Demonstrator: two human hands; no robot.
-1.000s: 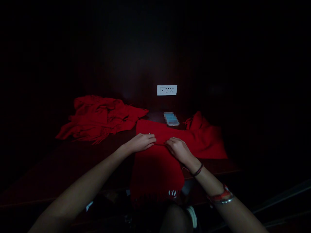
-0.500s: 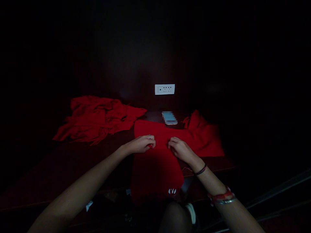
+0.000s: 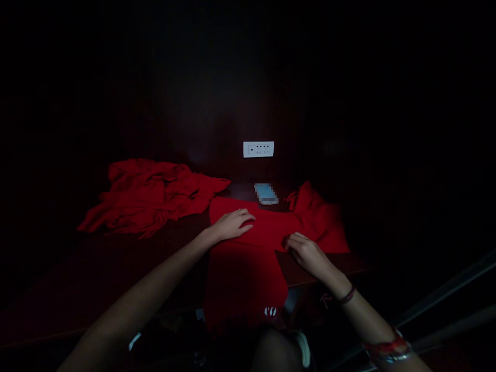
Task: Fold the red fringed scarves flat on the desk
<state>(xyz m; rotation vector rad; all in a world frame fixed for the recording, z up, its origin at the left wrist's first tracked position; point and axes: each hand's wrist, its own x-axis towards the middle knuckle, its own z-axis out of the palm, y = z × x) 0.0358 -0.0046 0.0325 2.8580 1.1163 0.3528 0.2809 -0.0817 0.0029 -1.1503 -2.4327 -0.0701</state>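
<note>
A red scarf lies across the dark table, its near end with a white mark hanging over the front edge. My left hand rests flat on the scarf near its far left corner, fingers stretched out, a ring on one finger. My right hand sits at the scarf's right edge, its fingers curled on the cloth where the scarf turns toward the right.
A crumpled heap of red cloth lies at the far left of the table. More red cloth bunches at the right. A phone lies beyond the scarf, under a white wall socket. The room is very dark.
Both hands were pinching the scarf close together at its middle. They have parted: the left went up and now lies flat, the right slid to the scarf's right edge.
</note>
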